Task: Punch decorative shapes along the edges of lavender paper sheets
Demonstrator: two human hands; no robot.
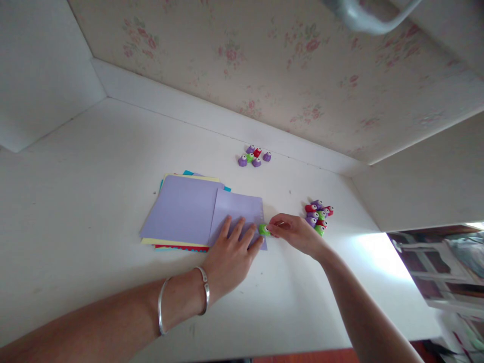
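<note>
Below floral wallpaper [230, 53], your left hand [231, 257] lay spread on purple paper [240, 204] while your right hand [295, 232] pinched a green piece [263, 230] at its edge, apparently a positioning step, next needing steadiness.

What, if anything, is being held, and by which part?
The right hand pinches the green piece at its eye end; left hand lies on purple paper.

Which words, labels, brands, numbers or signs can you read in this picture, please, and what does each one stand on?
None can be read.
Purple sheet under the left hand: no writing visible.
Green piece at the right hand's fingertips: an eye-like mark, no lettering visible.
Wallpaper: flower print only.
Background at far right: too blurred to tell.
</note>
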